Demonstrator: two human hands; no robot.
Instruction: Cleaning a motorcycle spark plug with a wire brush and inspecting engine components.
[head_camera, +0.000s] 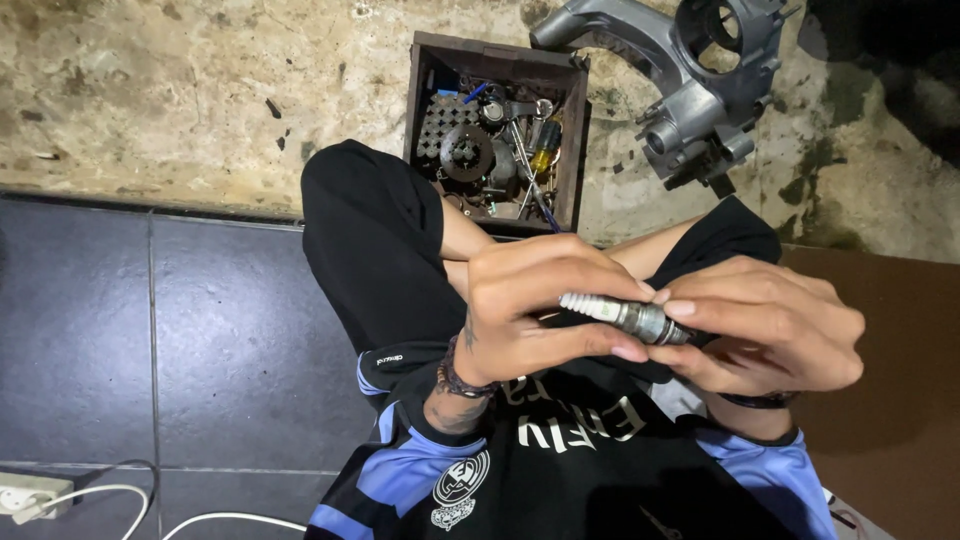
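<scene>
A: What do the 2 hands grip?
B: The left hand (535, 305) and right hand (765, 325) pinch 1 spark plug (625, 315) crosswise at chest height, likely for inspection.
A: Beyond?
B: A parts box (497, 130) sits by the knees within reach; farther, a grey engine casing (680, 75).

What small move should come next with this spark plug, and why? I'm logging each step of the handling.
Probably turn the white-and-metal spark plug a little between the fingers to bring another side into view. Both the left hand and the right hand pinch it level at chest height, with the white end bare and the metal end hidden inside the right hand.
</scene>
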